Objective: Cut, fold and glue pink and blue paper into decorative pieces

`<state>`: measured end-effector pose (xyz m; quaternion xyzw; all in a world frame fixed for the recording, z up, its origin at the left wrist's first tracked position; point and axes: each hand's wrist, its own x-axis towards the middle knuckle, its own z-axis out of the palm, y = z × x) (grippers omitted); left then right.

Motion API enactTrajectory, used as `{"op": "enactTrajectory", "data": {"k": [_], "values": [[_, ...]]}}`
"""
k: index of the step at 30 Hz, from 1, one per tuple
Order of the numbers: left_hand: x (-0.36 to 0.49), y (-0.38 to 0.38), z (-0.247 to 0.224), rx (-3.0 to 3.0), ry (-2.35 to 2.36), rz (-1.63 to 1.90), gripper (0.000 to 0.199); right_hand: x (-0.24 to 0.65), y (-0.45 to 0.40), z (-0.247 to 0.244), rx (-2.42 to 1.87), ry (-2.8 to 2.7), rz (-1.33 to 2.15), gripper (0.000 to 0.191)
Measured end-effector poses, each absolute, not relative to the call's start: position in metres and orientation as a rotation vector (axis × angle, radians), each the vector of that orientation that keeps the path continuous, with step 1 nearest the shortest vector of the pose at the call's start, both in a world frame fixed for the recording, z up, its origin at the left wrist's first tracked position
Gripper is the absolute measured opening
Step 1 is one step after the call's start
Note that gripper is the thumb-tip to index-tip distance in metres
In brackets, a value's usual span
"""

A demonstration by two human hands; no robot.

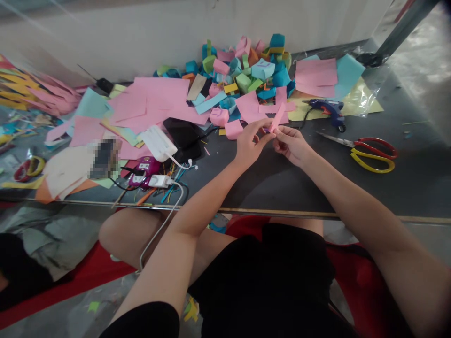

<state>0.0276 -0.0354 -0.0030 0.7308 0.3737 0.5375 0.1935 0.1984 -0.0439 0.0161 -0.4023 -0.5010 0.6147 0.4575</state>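
A long dark table runs across the view, with a pale wall behind it and a light-coloured front edge near the person. Folded coloured papers form a heap at the back, beyond the hands. On the right, scissors lie with their blades directed towards the right hand. The left hand and the right hand meet above the table; each is closed in a pinch, thumb against fingers, on the same paper. The blue glue gun lies farther back, to the right of them. Between the fingertips is the pink paper strip. Its long axis goes away from the person, leaning slightly right, and its free end points to the heap, which limits the room there. Towards the front edge, the dark surface gives wider room.
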Motion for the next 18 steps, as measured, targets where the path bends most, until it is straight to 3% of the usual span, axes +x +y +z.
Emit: {"op": "enactTrajectory", "data": {"k": [11,18], "values": [[0.022,-0.034,0.006,2.162,1.054,1.351,0.028,0.202,-0.044,0.020,-0.984,-1.273,1.568,0.045],[0.021,-0.035,0.010,2.137,1.023,1.342,0.029,0.203,-0.043,0.018,-0.997,-1.277,1.589,0.046]]}}
